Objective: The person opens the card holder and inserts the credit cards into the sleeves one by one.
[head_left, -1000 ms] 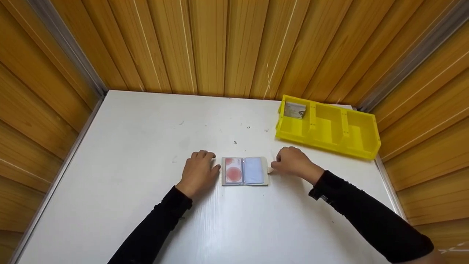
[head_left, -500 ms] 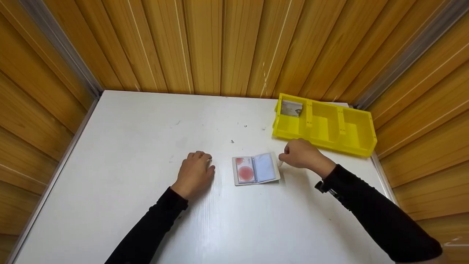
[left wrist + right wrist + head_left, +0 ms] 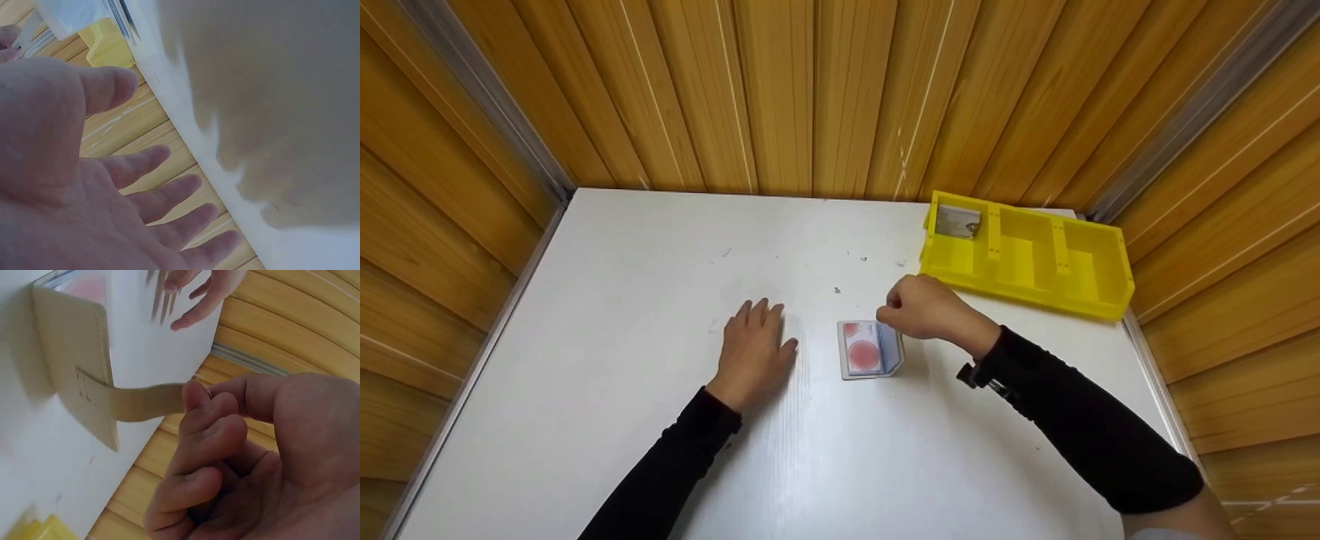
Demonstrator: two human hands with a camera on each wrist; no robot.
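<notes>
A small cream card holder lies on the white table, its right cover lifted partway. Behind a clear sleeve on its left side shows a card with a red circle. My right hand pinches the end of the strap between thumb and curled fingers, and the strap is stretched from the raised cover. To the left of the holder, apart from it, my left hand has its fingers spread above the table; its palm holds nothing in the left wrist view.
At the back right stands a yellow bin with three compartments. A grey printed packet or card sits in its left compartment. Wood-patterned panels wall the table at the back and both sides.
My right hand first shifts the card holder rightward, then swings leftward with the strap, raising the right cover toward the left side. My left hand has moved slightly left and spread its fingers.
</notes>
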